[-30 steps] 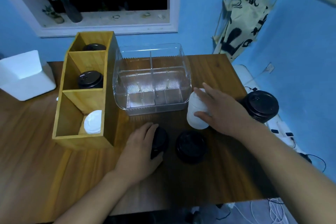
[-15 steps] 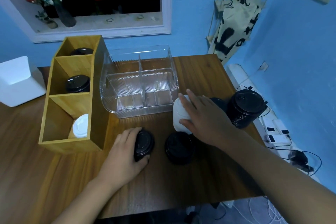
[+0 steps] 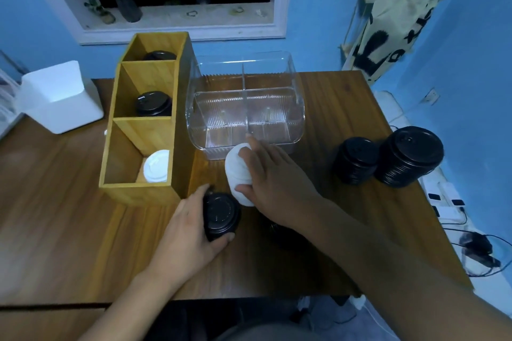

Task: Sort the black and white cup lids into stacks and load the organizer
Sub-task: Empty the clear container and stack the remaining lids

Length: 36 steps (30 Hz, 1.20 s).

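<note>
My right hand (image 3: pixel 273 181) grips a stack of white lids (image 3: pixel 237 174) lying on its side just in front of the clear bin. My left hand (image 3: pixel 188 232) holds a stack of black lids (image 3: pixel 221 214) on the table beside it. More black lids (image 3: pixel 282 232) lie partly hidden under my right forearm. The wooden organizer (image 3: pixel 138 124) has three compartments: white lids (image 3: pixel 156 166) in the near one, black lids (image 3: pixel 152 104) in the middle one, black lids (image 3: pixel 159 55) in the far one. Two tall black lid stacks (image 3: pixel 388 156) stand at the right.
A clear plastic divided bin (image 3: pixel 245 108) stands behind my hands, right of the organizer. A white box (image 3: pixel 59 99) sits at the far left. The table's right edge drops to power strips and cables (image 3: pixel 448 205) on the floor.
My right hand has slid the white lid stack left toward the black stack in my left hand. The view has shifted, bringing both tall black stacks into sight.
</note>
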### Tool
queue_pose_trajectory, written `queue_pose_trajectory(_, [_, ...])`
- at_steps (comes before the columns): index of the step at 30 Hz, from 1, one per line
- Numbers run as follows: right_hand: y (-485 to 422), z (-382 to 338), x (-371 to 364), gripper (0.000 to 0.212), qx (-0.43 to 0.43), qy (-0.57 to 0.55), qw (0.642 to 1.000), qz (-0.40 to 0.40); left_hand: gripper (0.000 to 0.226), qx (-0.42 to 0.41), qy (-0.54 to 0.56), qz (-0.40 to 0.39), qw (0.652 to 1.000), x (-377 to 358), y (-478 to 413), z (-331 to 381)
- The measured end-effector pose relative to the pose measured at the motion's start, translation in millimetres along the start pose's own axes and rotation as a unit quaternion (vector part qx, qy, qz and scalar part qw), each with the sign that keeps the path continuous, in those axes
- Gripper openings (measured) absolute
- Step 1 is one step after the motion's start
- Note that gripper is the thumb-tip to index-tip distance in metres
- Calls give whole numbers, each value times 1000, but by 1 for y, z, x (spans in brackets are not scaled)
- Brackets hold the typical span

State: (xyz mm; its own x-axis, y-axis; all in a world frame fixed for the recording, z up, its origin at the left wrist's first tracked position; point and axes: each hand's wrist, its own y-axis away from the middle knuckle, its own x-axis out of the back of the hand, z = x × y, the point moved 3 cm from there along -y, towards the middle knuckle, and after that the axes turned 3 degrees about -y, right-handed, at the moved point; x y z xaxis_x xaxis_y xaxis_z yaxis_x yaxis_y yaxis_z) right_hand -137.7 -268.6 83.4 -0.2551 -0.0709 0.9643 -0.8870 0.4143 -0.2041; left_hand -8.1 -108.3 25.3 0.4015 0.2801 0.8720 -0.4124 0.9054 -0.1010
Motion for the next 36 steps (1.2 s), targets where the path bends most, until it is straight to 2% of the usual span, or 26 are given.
queue_pose_trajectory(3, [4, -2, 6, 66, -5, -48, 999, 6, 109, 14, 36, 10, 999, 0, 8, -8])
queue_pose_trajectory(7, [59, 13, 21, 58, -63, -129, 986, 88, 102, -14, 40, 9, 999, 1, 10, -11])
queue_pose_trajectory(11, [115, 39, 27, 54, -198, -128, 966, 109, 85, -76, 27, -7, 997, 4, 8, -5])
queue_pose_trajectory(15, [138, 64, 32, 57, -270, -70, 952, 127, 83, -81, 16, -18, 996, 4, 6, -2])
queue_pose_trajectory(19, [112, 72, 48, 66, -229, 73, 965, 108, 82, -82, 11, -20, 996, 0, 6, 0])
queue_pose_trajectory(22, [75, 85, 50, 76, -227, 183, 956, -29, 82, -83, 9, -21, 996, -1, 6, 0])
queue_pose_trajectory(24, [66, 97, 39, 80, -274, 162, 943, -97, 83, -84, 8, -26, 996, 0, 7, -1])
queue_pose_trajectory(26, [66, 101, 33, 84, -296, 124, 940, -119, 84, -84, 11, -28, 996, 2, 9, -2])
queue_pose_trajectory(30, [70, 84, 34, 95, -293, 39, 952, -84, 84, -83, 28, -26, 996, 1, 13, -3])
queue_pose_trajectory(36, [65, 43, 21, 77, -211, -21, 976, -55, 88, -67, 40, -23, 997, 1, 16, -1])
